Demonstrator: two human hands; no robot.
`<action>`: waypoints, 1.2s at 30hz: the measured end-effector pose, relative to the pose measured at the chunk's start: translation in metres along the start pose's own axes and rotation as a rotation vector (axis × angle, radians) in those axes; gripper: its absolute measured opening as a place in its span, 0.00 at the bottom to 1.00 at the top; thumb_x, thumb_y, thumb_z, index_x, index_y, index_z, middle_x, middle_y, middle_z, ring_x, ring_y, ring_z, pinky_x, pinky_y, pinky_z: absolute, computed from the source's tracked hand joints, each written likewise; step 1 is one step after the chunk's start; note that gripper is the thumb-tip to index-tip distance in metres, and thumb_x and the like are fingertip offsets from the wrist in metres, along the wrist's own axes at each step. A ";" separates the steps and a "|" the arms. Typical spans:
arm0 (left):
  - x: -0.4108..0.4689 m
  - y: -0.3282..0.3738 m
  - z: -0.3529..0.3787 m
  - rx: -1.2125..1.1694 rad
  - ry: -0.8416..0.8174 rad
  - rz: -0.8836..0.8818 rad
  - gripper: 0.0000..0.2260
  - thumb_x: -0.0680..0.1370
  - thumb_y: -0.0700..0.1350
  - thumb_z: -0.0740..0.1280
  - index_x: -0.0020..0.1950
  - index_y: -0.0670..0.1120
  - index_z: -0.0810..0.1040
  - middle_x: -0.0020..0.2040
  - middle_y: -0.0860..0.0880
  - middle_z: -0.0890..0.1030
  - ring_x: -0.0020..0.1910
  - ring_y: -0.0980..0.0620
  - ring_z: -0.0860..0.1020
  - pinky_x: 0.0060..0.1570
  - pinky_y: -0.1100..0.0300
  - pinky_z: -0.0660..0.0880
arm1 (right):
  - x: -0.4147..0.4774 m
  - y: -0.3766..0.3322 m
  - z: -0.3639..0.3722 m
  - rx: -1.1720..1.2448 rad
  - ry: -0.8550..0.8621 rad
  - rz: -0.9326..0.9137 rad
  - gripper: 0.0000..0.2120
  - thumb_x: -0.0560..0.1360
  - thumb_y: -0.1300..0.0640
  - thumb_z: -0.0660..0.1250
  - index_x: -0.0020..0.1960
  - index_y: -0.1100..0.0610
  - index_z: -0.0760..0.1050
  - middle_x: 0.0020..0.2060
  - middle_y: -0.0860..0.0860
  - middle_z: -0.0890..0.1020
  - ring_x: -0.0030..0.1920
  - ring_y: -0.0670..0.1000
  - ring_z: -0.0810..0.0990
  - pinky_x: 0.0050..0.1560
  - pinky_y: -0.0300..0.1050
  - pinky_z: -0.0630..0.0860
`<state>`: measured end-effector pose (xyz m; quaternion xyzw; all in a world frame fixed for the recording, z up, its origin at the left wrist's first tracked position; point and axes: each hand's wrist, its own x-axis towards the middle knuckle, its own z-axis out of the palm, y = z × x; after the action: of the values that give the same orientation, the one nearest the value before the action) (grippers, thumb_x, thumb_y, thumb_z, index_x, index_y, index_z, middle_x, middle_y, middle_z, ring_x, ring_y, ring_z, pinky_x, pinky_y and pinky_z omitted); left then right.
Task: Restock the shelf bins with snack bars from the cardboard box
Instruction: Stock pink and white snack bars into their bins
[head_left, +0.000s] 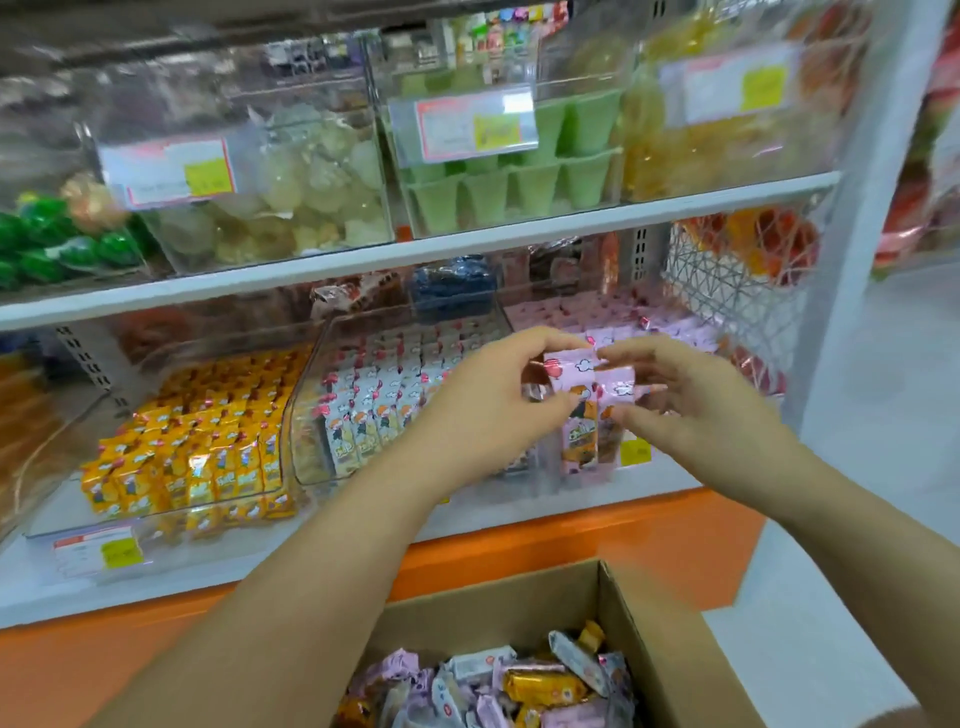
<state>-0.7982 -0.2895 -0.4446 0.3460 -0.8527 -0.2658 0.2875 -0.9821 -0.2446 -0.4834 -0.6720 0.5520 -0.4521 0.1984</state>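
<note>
Left grip (493, 400), right grip (696, 405) on bars (584, 371)

1. Bright, even indoor light; shadows faint and soft.
2. Pale glare streaks the clear upper bins (249, 130), washing out their price labels (166, 171).
3. Motion blur softens everything, strongest along the top edge and on the cardboard box (660, 649).
4. Wide-angle bending tilts the shelf board (415, 254).
</note>
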 end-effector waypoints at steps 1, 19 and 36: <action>0.010 0.004 0.004 0.004 0.019 0.034 0.14 0.76 0.43 0.68 0.57 0.59 0.74 0.52 0.67 0.74 0.50 0.67 0.74 0.50 0.71 0.71 | 0.004 0.003 -0.006 -0.024 0.036 -0.011 0.18 0.74 0.61 0.69 0.60 0.45 0.73 0.54 0.40 0.77 0.54 0.46 0.77 0.57 0.50 0.75; 0.137 -0.005 0.090 0.040 -0.105 0.175 0.12 0.75 0.41 0.70 0.52 0.58 0.75 0.55 0.55 0.76 0.51 0.63 0.73 0.48 0.76 0.68 | 0.041 0.095 -0.072 -0.301 0.104 0.130 0.24 0.70 0.54 0.73 0.65 0.51 0.73 0.55 0.45 0.79 0.50 0.39 0.72 0.42 0.25 0.65; 0.136 -0.067 0.075 1.090 -0.414 -0.049 0.25 0.71 0.62 0.68 0.64 0.55 0.71 0.60 0.50 0.73 0.61 0.47 0.71 0.58 0.52 0.64 | 0.051 0.118 -0.059 -0.484 0.039 0.268 0.23 0.75 0.53 0.69 0.68 0.56 0.71 0.64 0.50 0.76 0.64 0.50 0.74 0.60 0.41 0.68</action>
<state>-0.8999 -0.4128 -0.4988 0.4045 -0.8965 0.1427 -0.1111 -1.0980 -0.3143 -0.5238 -0.6120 0.7315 -0.2898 0.0794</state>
